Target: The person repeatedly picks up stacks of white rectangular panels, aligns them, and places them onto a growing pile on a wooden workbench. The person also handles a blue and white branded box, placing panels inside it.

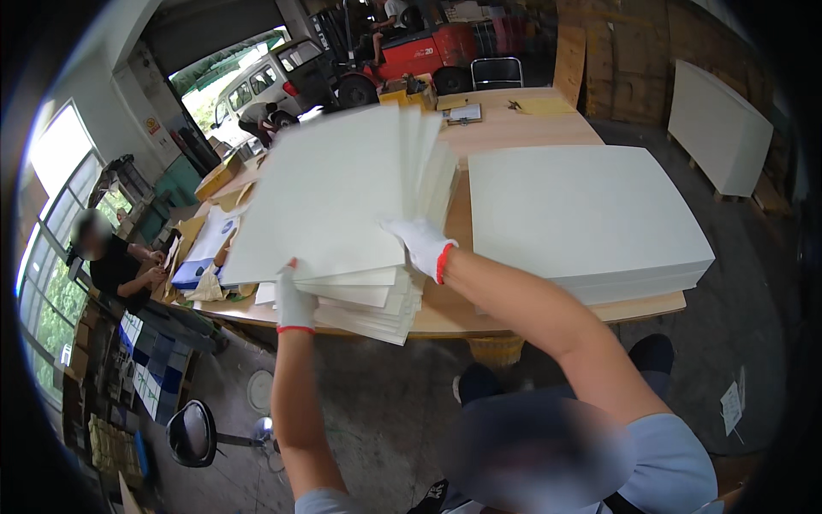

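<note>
At the wooden worktop (522,122), fanned white sheets (334,188) are left of a neat pile (582,206); the left hand (295,301) grips their near edge, the right hand (419,247) their right edge. Even support should limit bending.

The left hand (295,301) reaches straight forward; the right hand (421,246) slants leftward, fingers (398,230) extended.

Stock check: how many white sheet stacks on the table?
2: a fanned stack with the left hand and right hand on it; a squared stack to its right. Others could be hidden behind the fanned stack.
</note>
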Action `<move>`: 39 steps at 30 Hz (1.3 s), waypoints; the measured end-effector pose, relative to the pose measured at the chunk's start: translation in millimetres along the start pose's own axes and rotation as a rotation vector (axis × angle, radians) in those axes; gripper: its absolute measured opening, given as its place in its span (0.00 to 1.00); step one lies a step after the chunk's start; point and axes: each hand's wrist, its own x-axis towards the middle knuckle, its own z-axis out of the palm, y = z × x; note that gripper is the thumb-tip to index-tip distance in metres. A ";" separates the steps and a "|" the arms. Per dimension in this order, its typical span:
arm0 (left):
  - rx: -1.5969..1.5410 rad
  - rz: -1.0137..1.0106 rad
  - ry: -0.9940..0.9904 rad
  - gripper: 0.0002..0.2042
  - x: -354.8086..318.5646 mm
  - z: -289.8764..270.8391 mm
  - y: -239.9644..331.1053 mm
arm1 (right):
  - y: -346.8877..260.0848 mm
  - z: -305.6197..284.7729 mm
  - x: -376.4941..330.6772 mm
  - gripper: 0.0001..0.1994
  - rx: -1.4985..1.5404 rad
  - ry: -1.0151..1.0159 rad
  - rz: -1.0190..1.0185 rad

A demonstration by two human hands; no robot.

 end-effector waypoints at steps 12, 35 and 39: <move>-0.227 -0.271 0.109 0.14 1.0 -2.6 -7.2 | 11.0 3.1 -8.5 0.30 -0.199 0.125 0.021; 0.668 0.889 -1.235 0.13 -292.3 405.3 -76.3 | -175.2 -462.0 -333.3 0.32 -1.130 1.109 -0.200; 0.929 0.861 -1.366 0.11 -306.7 487.2 -122.0 | -172.6 -456.5 -328.7 0.32 -1.385 0.996 0.021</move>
